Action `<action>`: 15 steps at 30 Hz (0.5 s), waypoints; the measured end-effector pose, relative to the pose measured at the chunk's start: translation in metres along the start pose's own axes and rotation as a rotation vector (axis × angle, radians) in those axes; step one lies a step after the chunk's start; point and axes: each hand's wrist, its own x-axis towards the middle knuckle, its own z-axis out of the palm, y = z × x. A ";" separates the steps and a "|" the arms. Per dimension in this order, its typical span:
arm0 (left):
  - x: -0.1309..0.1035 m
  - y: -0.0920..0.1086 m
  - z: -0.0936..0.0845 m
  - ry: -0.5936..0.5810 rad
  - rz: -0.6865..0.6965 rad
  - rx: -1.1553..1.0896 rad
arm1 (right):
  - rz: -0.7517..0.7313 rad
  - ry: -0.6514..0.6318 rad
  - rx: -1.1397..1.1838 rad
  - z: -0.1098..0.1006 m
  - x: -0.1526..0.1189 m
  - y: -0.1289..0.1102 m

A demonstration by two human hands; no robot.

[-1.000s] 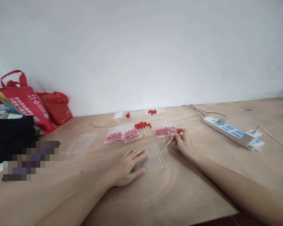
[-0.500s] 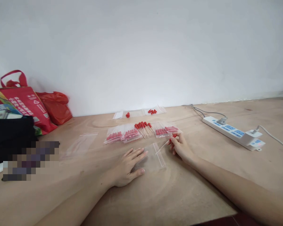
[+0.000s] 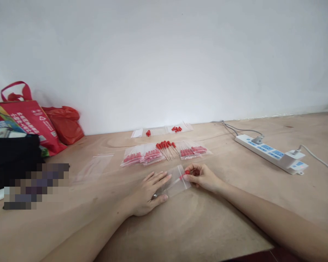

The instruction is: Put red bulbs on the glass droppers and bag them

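My left hand (image 3: 151, 194) lies flat with its fingers spread, palm down on a clear zip bag (image 3: 177, 188). At the bag's mouth, on its right side, my right hand (image 3: 203, 177) pinches a dropper by its red rubber bulb (image 3: 186, 173). The dropper's thin clear tube points left, inside the bag. Beyond my hands several loose droppers (image 3: 166, 145) are fanned out on the table. Filled zip bags lie on both sides of them, a left pair (image 3: 152, 157) and a right pair (image 3: 187, 152), with red bulbs showing through.
Flat zip bags (image 3: 100, 165) rest at the left. Near the wall are loose red bulbs (image 3: 176, 129) and clear tubes (image 3: 158, 131) on plastic. A white power strip (image 3: 270, 153) with cords stands at the right. Red bags (image 3: 34, 120) and a black cloth item (image 3: 13, 156) crowd the left.
My right hand has moved left and nearer, bringing the dropper's tube from over the bag's edge into the bag. The left hand has stayed in place.
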 end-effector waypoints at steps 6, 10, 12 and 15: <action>0.000 -0.001 0.001 0.024 0.021 -0.015 | -0.004 -0.169 0.089 0.001 0.004 0.004; 0.001 -0.001 0.002 0.033 0.029 -0.023 | -0.031 -0.203 0.211 0.010 0.006 0.004; 0.001 -0.001 0.003 0.030 0.032 -0.025 | 0.036 -0.224 0.257 0.014 0.006 0.001; 0.001 -0.002 0.002 0.034 0.049 -0.046 | 0.136 -0.225 0.275 0.015 0.006 -0.003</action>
